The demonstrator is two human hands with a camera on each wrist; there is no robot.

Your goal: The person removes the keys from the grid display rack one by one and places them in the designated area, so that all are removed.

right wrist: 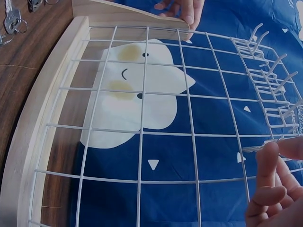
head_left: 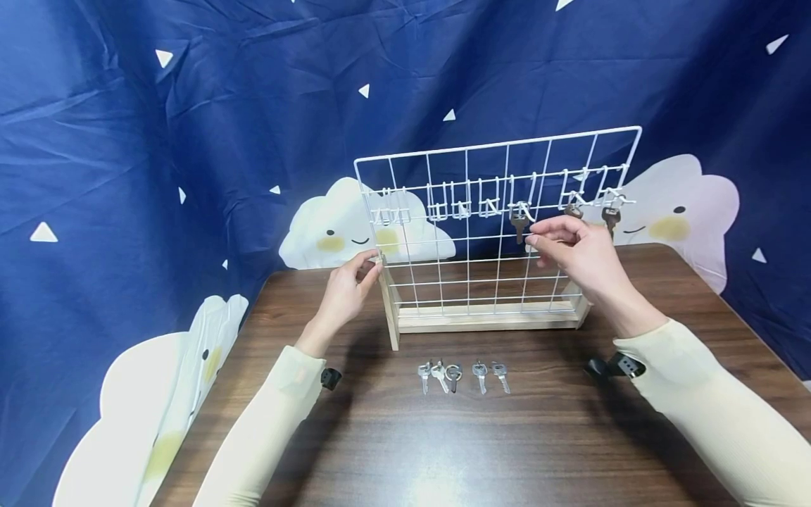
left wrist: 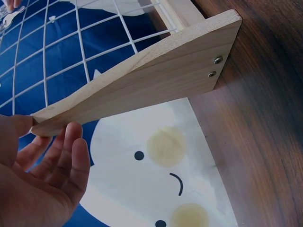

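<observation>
Hung key [head_left: 519,227] could fall

The left hand [head_left: 344,292] pinches the rack [head_left: 488,325]; the right hand [head_left: 586,257] is at the key on its hook [head_left: 525,210], grip unclear. A nudge might unhook the key; a tug could tilt the rack.

Before the wire rack [head_left: 468,261], the tabletop [head_left: 538,440] leaves passage on the stretch nearest the person; closer in, five loose keys [head_left: 480,370] lie across the middle. The left grip [head_left: 345,290] and wooden upright [head_left: 389,310] block its left edge. Hooks [head_left: 489,206] jut along its upper part, hanging keys [head_left: 519,222] and the right grip [head_left: 581,260] crowd its right half, and blue cloth [head_left: 266,105] hangs behind it.
</observation>
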